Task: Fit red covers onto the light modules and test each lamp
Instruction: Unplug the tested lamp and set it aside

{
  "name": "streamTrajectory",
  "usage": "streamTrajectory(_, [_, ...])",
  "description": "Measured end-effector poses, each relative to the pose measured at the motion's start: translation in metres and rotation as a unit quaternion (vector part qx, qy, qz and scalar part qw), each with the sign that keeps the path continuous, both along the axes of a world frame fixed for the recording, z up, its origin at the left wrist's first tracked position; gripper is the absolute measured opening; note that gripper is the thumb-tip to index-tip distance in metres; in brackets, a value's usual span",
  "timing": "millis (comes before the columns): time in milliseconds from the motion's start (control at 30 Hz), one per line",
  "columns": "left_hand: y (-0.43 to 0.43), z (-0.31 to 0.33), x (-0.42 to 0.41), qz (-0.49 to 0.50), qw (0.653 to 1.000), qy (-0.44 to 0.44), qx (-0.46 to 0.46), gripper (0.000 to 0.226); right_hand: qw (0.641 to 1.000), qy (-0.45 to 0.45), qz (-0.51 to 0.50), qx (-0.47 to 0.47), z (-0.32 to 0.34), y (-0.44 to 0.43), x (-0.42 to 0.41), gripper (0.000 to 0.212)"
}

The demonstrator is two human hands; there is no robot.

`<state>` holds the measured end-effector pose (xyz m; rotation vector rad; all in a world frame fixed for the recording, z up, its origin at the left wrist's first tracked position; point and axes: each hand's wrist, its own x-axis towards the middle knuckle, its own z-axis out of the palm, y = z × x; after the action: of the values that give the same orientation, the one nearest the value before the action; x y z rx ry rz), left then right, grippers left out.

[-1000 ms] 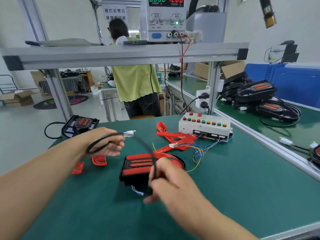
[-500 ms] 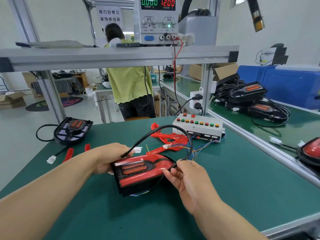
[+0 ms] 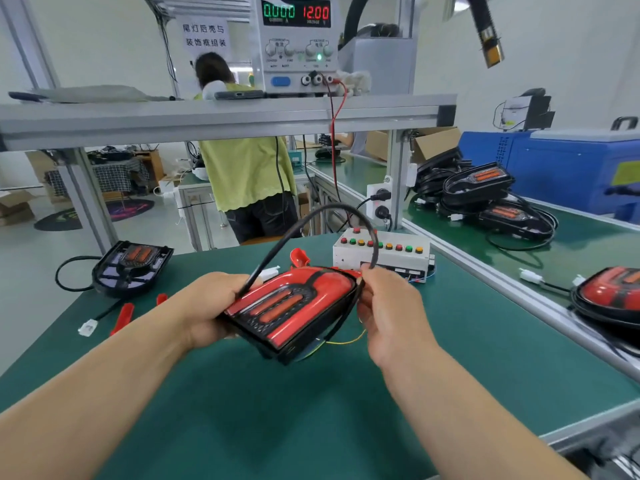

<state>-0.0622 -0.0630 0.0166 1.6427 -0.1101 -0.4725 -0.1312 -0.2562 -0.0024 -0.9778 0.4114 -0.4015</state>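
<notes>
Red-covered and glossy, a lamp [image 3: 291, 306] is held clear of the green bench mat [image 3: 311, 410] between a worker's two hands, its face tipped up toward the camera. Its long axis runs on a slant, from the near end low between the wrists to the far end by the right fingertips.

The left hand [image 3: 207, 306] curls round the lamp's left edge and traps the black cable [image 3: 311, 213] there. The cable's white connector [image 3: 270, 273] pokes out just beyond that hand's fingers. The right hand [image 3: 388, 306] pinches the same cable where it leaves the lamp's far right corner, so the lead arches high over both hands.

The push-button test box [image 3: 381, 252] sits just beyond the right hand, the nearer of the two to it. The connector, however, lies on the left hand's side. By this reading the cover is on and testing comes next, with the plug having to cross rightward to the box.

Well to the left of the left hand rests a bare module [image 3: 133, 266], not yet covered. Above, the power supply [image 3: 294, 39] reads 12.00 volts and no current.
</notes>
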Motion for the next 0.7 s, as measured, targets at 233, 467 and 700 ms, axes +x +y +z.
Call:
streamTrajectory(233, [-0.062,0.013,-0.010,0.019,0.998,-0.021,-0.057,0.021,0.990,-0.061,-0.110,0.065,0.030,-0.041,-0.002,0.023])
streamTrajectory(467, [-0.144,0.023,-0.031,-0.024,0.994,-0.039,-0.104,0.011,0.976,-0.092,-0.183,0.076,0.048,-0.102,-0.029,0.021])
streamTrajectory(700, [-0.239,0.041,-0.043,-0.089,0.990,-0.013,-0.112,0.013,0.968,-0.131,-0.212,-0.023,0.072,-0.179,-0.066,0.008])
